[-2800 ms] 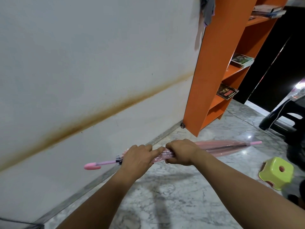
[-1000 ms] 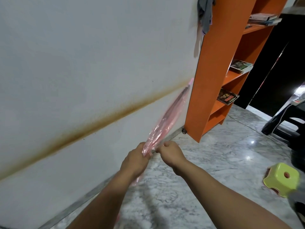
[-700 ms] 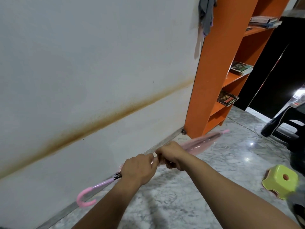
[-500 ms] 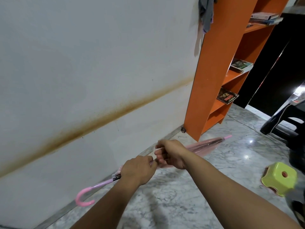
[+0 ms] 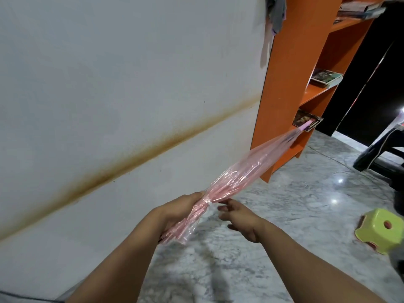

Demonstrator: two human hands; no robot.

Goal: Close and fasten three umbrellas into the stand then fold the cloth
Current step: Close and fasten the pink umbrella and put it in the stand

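A closed umbrella point(image 5: 238, 174) of clear pink plastic slants up and to the right, its pink tip point(image 5: 306, 125) in front of the orange shelf. My left hand point(image 5: 175, 212) is shut around the bunched canopy near its lower end; the handle is hidden behind my arm. My right hand point(image 5: 237, 216) hovers just right of the canopy, fingers apart, touching or almost touching the plastic. A grey cloth point(image 5: 276, 13) hangs at the top beside the shelf. No umbrella stand is in view.
A white wall point(image 5: 109, 84) with a brown stain fills the left. An orange bookshelf point(image 5: 284, 84) with books stands against it. A lime green stool point(image 5: 383, 230) lies on the marble floor point(image 5: 295, 204) at right, and dark chair legs point(image 5: 376, 154) stand beyond it.
The umbrella has swung from nearly level to tilted up, tip toward the shelf. My right hand has let go of the canopy and opened. The pink handle has dropped out of sight.
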